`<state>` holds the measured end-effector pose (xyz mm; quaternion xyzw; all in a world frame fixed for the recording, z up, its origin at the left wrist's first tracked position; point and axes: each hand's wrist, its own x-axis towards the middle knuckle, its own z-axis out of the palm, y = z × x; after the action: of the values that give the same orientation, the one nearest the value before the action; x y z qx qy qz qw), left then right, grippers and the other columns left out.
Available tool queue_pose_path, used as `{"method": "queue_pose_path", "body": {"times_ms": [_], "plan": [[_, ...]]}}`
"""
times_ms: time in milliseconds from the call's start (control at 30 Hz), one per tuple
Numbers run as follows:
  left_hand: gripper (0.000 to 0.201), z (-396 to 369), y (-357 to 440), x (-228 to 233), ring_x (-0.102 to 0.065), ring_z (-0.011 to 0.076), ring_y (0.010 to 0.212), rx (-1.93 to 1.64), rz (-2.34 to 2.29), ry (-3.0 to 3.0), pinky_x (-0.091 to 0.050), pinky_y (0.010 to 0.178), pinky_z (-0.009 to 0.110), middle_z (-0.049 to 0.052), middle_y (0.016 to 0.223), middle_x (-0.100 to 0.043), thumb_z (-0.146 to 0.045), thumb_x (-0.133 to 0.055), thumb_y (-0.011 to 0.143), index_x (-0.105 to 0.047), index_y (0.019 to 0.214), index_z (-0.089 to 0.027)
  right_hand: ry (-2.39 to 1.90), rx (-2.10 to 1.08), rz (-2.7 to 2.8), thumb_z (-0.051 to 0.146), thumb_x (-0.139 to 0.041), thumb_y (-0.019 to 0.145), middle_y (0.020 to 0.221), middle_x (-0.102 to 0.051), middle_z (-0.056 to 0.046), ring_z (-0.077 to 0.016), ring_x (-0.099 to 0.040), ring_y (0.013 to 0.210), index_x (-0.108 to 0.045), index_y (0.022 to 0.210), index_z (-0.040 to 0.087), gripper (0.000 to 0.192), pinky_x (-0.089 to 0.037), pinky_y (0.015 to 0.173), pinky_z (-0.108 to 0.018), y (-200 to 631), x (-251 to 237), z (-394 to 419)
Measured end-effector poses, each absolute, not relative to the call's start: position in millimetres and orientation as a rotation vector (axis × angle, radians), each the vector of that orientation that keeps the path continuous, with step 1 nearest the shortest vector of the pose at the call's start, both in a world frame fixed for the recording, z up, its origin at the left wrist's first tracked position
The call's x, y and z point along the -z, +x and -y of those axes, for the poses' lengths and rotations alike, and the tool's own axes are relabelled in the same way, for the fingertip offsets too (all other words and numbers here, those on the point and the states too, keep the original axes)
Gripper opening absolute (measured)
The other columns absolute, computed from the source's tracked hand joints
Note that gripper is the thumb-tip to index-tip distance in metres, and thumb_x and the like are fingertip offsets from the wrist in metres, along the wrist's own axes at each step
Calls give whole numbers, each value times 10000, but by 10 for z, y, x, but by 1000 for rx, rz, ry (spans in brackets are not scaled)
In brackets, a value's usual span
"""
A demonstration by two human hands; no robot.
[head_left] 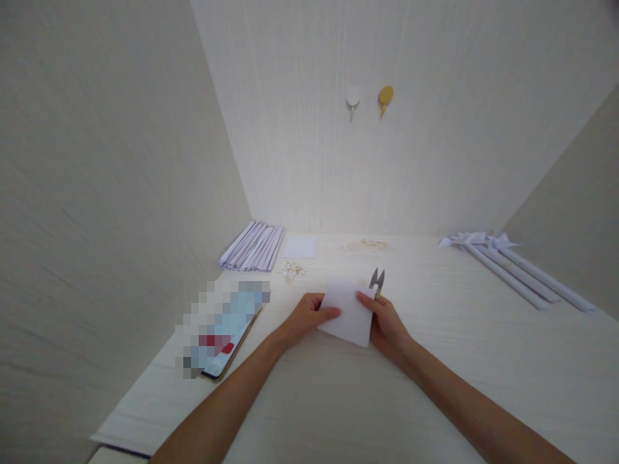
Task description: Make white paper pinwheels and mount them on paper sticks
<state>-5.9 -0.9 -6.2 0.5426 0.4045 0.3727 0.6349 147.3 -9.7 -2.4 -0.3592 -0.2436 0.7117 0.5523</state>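
A pale tabletop [435, 361] with a faint wood-grain pattern and a matt, smooth finish. The walls [314, 129] show the same light, grained, matt surface. A white sheet of paper [349, 310], matt and smooth, sits between bare hands. Small snips [377, 281] look like grey metal with a dull shine. Rolled white paper tubes [527, 274] and folded paper strips [254, 246] appear matt. Two wall hooks [385, 95] look like plastic, one white, one gold.

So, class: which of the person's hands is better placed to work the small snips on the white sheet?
Probably the right hand: the snips stick up from its grip, blades above the sheet's top edge. The left hand only pinches the sheet's left edge, so it is better placed to steady it.
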Motion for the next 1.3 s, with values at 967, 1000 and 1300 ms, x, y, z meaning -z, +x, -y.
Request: {"method": "queue_pose_path", "body": {"times_ms": [967,1000,1300], "plan": [[239,46,78,53,-469,78,505,-1129,-1059,1114,-347,495,207,3,592,-582,-287,-665,549,-597,697,-113,-850,-1402,616,242,-756,477,447,-440,72,-1,-290,367,-553,534,133,237,-234,329,-136,1493,46,52],[202,57,82,47,-438,65,461,-1108,-1084,1153,-316,462,197,-13,529,-556,-284,-659,551,-590,634,-113,-851,-1407,610,241,-757,475,447,-441,73,1,-290,366,-557,543,131,238,-239,330,-133,1493,46,50],[404,55,54,10,-365,52,311,-1087,-1217,1288,-254,375,200,-13,316,-437,-384,-532,665,-509,356,-126,-695,-1705,580,444,-640,601,517,-494,46,-44,-387,411,-556,654,163,298,-325,398,-169,1504,54,25]]}}
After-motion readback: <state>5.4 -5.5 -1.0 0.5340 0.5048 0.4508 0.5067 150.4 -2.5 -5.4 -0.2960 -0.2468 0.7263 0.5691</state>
